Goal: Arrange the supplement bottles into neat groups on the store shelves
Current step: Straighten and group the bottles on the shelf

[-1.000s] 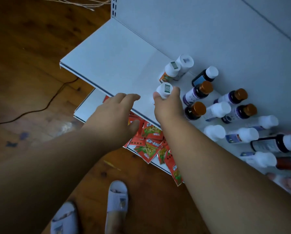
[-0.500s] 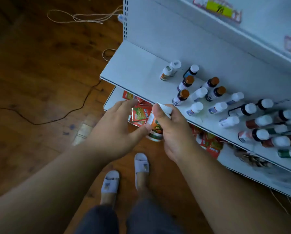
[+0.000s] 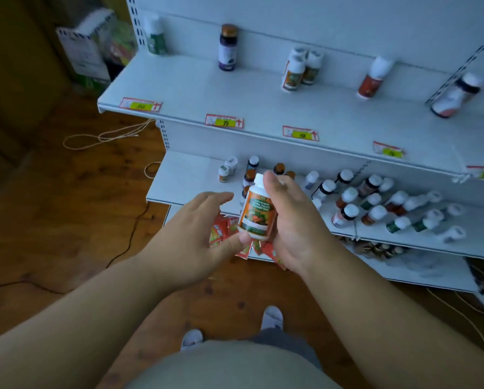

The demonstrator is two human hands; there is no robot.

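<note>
The right hand (image 3: 296,220) was clamped around an orange-labelled bottle (image 3: 259,210) with a white cap, held upright in the air in front of the middle shelf (image 3: 184,178), fingers wrapped round its far side and the thumb up near the cap. The left hand (image 3: 190,237) was beside it with fingers spread and relaxed; its thumb tip touched the bottle's lower edge, and it gripped nothing.

On the middle shelf, two small white-capped bottles (image 3: 227,169) stood together near the left end. To their right stood a cluster of dark bottles with brown caps (image 3: 278,168), partly hidden behind the held bottle. Further right a large, loosely packed crowd of white-capped bottles (image 3: 375,203) covered the shelf; labels there were too blurred to read.

On the upper shelf (image 3: 196,91), bottles stood well apart: a green-labelled one (image 3: 156,35) at the left, a dark brown-capped one (image 3: 228,49), a tight group of orange-labelled bottles (image 3: 301,68), a red-labelled one (image 3: 374,78), and another (image 3: 456,95) at the right. Price tags (image 3: 224,121) were fixed along its front edge.

Red sachets (image 3: 221,230) lay on the lowest shelf beneath the hands. The floor (image 3: 67,192) was wooden, with loose cord (image 3: 103,136) on it.
</note>
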